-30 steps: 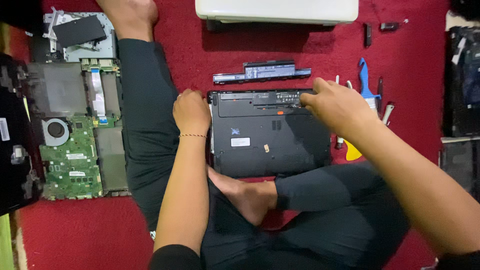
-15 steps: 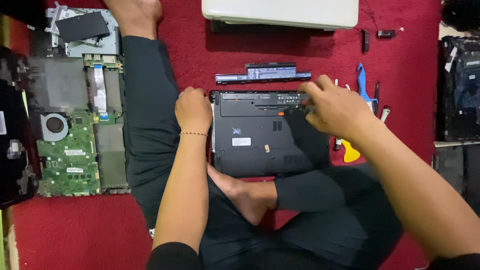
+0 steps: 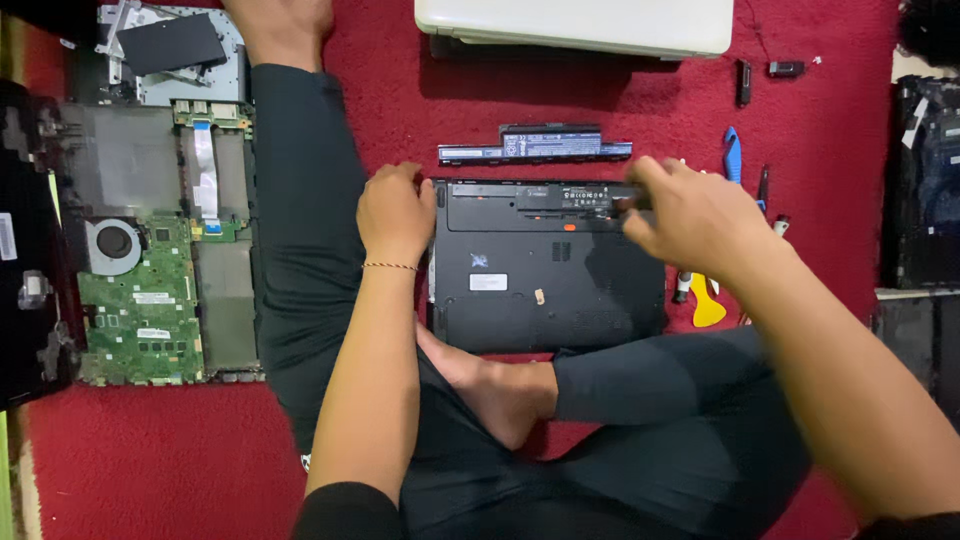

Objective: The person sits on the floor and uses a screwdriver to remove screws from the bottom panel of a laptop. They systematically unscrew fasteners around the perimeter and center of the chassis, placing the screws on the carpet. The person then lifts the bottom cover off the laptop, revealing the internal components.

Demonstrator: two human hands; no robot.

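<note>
Both hands rest on the upturned black laptop: left hand curled at its corner, right hand fingers bent.

The person wears dark, close-fitting trousers and black short sleeves, seen at the bottom edge of the frame. A thin bead bracelet circles the left wrist; the forearms and feet are bare.
</note>
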